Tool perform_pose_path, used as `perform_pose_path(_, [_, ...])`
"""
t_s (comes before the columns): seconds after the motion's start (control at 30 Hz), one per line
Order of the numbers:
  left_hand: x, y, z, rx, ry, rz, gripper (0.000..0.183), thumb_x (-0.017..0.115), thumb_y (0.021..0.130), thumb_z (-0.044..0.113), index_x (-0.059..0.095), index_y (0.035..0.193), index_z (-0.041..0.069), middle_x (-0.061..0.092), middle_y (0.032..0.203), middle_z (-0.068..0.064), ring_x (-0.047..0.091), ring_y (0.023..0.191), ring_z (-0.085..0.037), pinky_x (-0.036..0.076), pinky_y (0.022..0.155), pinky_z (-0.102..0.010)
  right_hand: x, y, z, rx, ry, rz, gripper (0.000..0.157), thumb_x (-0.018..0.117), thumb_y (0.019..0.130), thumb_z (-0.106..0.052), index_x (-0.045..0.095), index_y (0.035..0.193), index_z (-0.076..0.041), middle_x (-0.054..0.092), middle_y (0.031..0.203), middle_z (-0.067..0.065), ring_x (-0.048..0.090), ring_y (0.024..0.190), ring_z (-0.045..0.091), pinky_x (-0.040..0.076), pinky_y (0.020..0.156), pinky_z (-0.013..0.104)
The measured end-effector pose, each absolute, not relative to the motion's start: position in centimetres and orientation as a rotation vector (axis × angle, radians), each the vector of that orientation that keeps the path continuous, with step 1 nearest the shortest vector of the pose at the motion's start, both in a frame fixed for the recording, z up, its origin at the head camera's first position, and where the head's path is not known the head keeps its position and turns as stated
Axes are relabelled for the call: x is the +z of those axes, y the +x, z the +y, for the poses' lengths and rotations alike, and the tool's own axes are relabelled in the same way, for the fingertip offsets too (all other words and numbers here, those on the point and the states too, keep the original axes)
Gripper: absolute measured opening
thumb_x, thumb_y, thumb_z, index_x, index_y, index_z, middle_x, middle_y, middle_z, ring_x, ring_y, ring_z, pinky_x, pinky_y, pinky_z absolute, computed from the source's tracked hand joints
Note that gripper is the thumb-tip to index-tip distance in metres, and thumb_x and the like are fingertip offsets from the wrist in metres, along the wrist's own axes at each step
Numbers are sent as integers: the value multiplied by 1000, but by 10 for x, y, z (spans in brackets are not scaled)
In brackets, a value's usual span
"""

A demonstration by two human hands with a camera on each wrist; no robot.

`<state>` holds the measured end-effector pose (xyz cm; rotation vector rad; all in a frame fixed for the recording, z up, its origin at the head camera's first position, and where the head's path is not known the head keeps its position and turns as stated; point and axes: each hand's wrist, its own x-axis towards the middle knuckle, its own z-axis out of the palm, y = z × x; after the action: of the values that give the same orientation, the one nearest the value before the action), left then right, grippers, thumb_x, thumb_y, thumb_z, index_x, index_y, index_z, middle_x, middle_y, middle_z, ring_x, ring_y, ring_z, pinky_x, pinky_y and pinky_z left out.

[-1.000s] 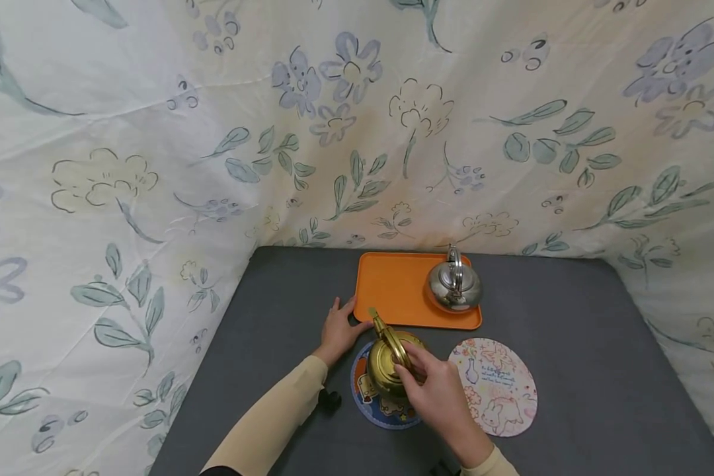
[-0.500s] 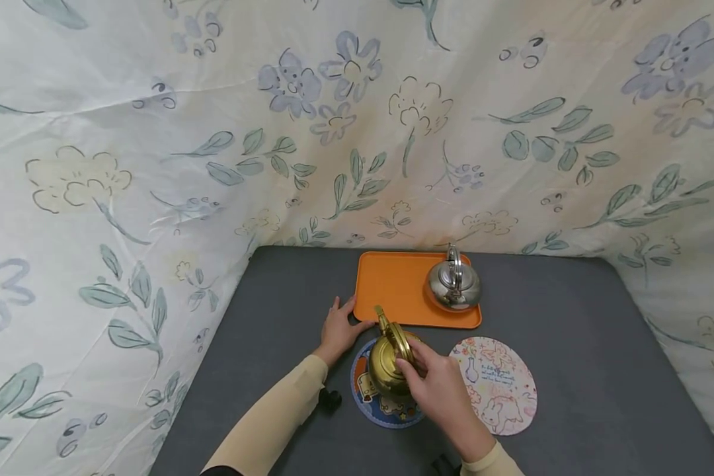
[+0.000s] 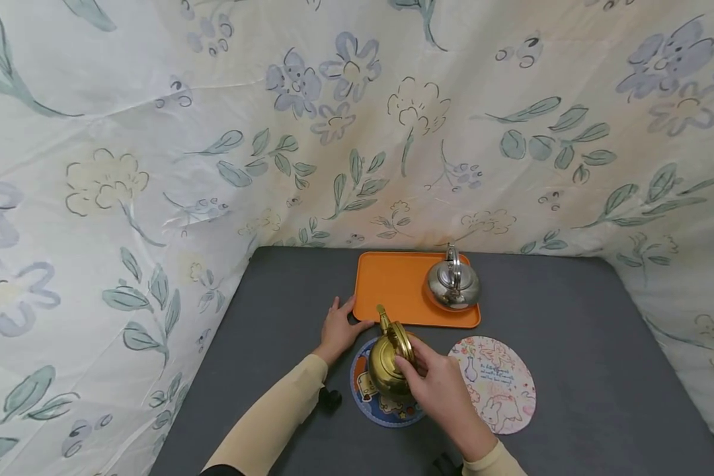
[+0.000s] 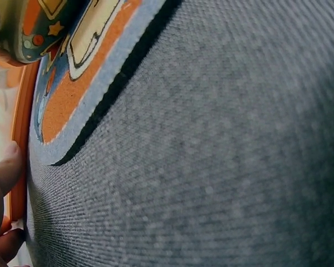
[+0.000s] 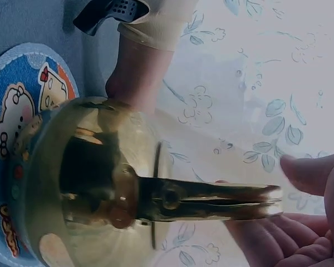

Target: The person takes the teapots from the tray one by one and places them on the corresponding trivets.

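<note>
In the head view a gold kettle (image 3: 385, 370) stands on a round blue cartoon mat (image 3: 376, 413), its spout pointing away toward an orange tray (image 3: 387, 281). My right hand (image 3: 440, 393) is at the kettle's raised handle, fingers curled behind it; in the right wrist view the thumb (image 5: 312, 173) sits apart from the handle's top (image 5: 239, 201). My left hand (image 3: 336, 335) is spread at the tray's near left corner. The left wrist view has its thumb (image 4: 6, 169) against the tray's side (image 4: 21, 125). A silver kettle (image 3: 454, 285) stands on the tray's right end.
A round pink mat (image 3: 502, 390) with printed drawings lies right of the gold kettle. Everything rests on a dark grey tabletop (image 3: 577, 330). Flower-printed cloth (image 3: 419, 119) rises behind the table and along both sides.
The gold kettle has turned slightly, its spout tip shifting to the right, with my right hand at the handle. My left hand has stayed at the tray's corner.
</note>
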<state>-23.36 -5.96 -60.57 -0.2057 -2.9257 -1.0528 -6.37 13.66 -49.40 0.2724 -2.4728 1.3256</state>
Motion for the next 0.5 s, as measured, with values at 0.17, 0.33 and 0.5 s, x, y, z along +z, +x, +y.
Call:
perform_pose_path(0.17, [-601, -231, -59, -1071, -203, -2929, 83, 79, 85, 49, 46, 154, 17, 36, 160, -21, 30, 147, -49, 36, 111, -64, -487, -64, 144, 1293, 261, -2504, 48, 73, 94, -20, 62, 135, 3, 76, 109, 17, 77, 90, 23, 61, 71, 25])
perform_pose_path(0.33, [-598, -232, -60, -1086, -201, -2937, 83, 78, 85, 49, 46, 154, 16, 36, 160, -21, 30, 147, -50, 36, 111, -64, -473, -72, 155, 1214, 251, -2520, 51, 73, 95, -18, 59, 136, 8, 74, 114, 18, 76, 94, 25, 61, 75, 30])
perform_pose_path(0.5, [-597, -236, -60, -1087, -213, -2934, 82, 79, 85, 49, 46, 154, 16, 35, 160, -23, 31, 146, -51, 37, 110, -64, -454, -87, 170, 1115, 250, -2467, 50, 74, 94, -17, 60, 134, 8, 74, 112, 21, 76, 93, 28, 61, 74, 35])
